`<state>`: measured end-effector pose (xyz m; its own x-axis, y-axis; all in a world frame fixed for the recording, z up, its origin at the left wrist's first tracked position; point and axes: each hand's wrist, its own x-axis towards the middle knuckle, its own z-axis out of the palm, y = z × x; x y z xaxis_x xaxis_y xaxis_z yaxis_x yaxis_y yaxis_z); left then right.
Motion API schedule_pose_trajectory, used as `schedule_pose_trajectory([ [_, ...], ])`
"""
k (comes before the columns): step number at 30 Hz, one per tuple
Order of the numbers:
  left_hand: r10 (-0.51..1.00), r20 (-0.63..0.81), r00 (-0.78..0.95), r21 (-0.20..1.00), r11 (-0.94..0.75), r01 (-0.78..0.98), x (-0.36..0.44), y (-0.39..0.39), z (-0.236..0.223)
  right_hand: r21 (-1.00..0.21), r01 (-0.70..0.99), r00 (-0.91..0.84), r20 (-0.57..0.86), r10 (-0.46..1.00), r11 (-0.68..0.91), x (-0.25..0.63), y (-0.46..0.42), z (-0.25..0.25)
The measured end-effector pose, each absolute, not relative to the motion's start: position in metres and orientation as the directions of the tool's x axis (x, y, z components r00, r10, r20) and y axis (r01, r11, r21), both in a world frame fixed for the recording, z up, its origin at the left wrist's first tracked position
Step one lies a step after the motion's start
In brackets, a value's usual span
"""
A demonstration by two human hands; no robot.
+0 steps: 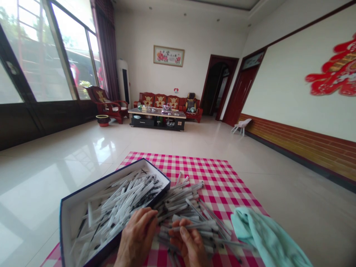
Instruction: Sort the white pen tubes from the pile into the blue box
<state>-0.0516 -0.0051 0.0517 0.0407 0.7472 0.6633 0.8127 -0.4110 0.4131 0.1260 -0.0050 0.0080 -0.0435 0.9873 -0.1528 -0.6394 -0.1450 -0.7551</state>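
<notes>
Over the loose heap (180,196), one pale tube (201,224) in grip

Tube is lying nearly level across the right hand (190,243), its thumb and fingers clamping it near one end. Left hand (137,231) is hovering between heap and box, fingers curling together; cannot tell whether they are gripping anything. Heap is spreading around the right hand, many pieces showing dark ends. To the left, a blue-edged box (152,171) is sitting aslant, holding more tubes (130,196). A pink-and-white checked cloth (219,178) is lying beneath. Right of the heap, a mint-green cloth (261,233) is bunching. Farther off, across pale tiled floor (200,142), a low black table (142,121) is standing before a red wooden sofa (179,100).
</notes>
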Motion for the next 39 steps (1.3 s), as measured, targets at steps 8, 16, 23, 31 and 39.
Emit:
schedule_pose_trajectory([
  [8,0.803,0.553,0.223,0.533,-0.546,0.647,-0.020,-0.012,0.039,-0.744,-0.656,-0.153,-0.030,0.988,-0.124,0.128,-0.008,0.015],
  [16,0.958,0.278,0.070,0.889,-0.284,0.359,-0.035,-0.011,0.054,-0.775,-0.613,-0.089,-0.126,0.988,-0.154,0.131,-0.004,0.006],
  [23,0.961,-0.047,-0.271,0.972,-0.018,-0.235,-0.054,-0.007,0.069,-0.716,-0.676,-0.080,-0.159,0.984,-0.171,0.131,-0.005,0.008],
  [31,0.685,0.149,-0.713,0.987,-0.056,0.152,-0.103,-0.002,0.077,-0.730,-0.662,-0.149,-0.092,0.985,-0.169,0.126,-0.004,0.006],
  [39,0.684,0.492,-0.538,0.593,0.189,0.783,-0.117,0.004,0.062,-0.789,-0.591,-0.258,-0.016,0.966,-0.171,0.123,-0.006,0.003],
])
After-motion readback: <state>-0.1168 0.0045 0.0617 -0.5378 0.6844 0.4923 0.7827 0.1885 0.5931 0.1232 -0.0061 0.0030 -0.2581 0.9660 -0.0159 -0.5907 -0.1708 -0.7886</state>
